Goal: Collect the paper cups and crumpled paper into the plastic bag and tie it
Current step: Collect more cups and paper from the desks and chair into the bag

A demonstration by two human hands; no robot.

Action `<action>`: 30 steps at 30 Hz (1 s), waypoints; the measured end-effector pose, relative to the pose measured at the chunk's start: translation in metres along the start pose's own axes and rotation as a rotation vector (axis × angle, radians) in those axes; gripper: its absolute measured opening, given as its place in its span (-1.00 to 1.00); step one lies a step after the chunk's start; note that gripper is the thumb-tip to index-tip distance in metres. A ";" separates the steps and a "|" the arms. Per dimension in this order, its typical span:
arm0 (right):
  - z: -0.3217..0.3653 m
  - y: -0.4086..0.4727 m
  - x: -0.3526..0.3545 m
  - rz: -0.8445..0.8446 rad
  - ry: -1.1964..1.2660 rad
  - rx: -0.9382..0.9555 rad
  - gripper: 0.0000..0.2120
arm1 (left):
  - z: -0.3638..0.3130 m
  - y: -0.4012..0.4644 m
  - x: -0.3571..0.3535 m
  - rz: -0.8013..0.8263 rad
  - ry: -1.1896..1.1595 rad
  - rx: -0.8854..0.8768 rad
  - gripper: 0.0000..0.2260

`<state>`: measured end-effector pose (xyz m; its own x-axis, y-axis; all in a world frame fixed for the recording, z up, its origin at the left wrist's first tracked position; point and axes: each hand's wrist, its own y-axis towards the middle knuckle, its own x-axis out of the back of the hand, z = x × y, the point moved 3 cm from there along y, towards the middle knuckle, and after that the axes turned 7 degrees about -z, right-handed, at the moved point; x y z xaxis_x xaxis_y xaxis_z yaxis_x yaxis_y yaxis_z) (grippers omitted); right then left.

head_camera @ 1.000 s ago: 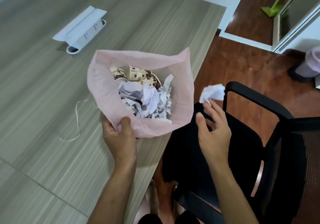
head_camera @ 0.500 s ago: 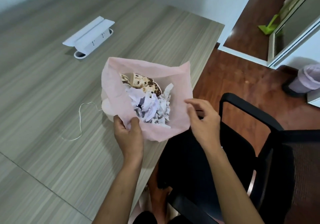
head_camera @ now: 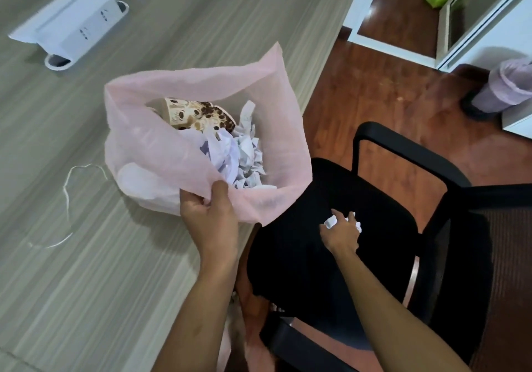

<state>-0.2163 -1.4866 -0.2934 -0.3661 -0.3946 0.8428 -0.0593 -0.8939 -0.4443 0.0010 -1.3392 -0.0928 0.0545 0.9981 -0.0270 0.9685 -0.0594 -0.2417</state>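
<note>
I am seeing the left hand (head_camera: 209, 216) pinching the near rim of the pink plastic bag (head_camera: 161, 153), which is sitting open on the table (head_camera: 86, 285) edge, holding paper cups (head_camera: 198, 114) and crumpled paper (head_camera: 239, 153). The right hand (head_camera: 342, 230) is curling round a paper ball (head_camera: 330, 222) on the chair seat (head_camera: 302, 256).

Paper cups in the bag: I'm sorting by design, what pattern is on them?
The paper cups are cream with brown coffee-bean print, seen in the head view.
</note>
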 end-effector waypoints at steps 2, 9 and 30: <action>-0.005 0.019 -0.009 0.074 -0.044 -0.075 -0.38 | 0.004 0.002 -0.002 -0.015 -0.017 -0.009 -0.75; -0.024 0.051 -0.047 0.098 -0.023 -0.102 -0.34 | 0.007 0.003 0.004 -0.057 -0.073 -0.037 -0.76; 0.084 -0.065 0.094 -0.411 0.773 0.131 -0.93 | -0.029 0.021 0.038 -0.009 0.003 0.069 -0.73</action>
<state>-0.1693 -1.4836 -0.1599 -0.8673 0.1752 0.4659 -0.2350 -0.9693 -0.0730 0.0309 -1.3022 -0.0709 0.0468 0.9987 -0.0217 0.9501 -0.0512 -0.3077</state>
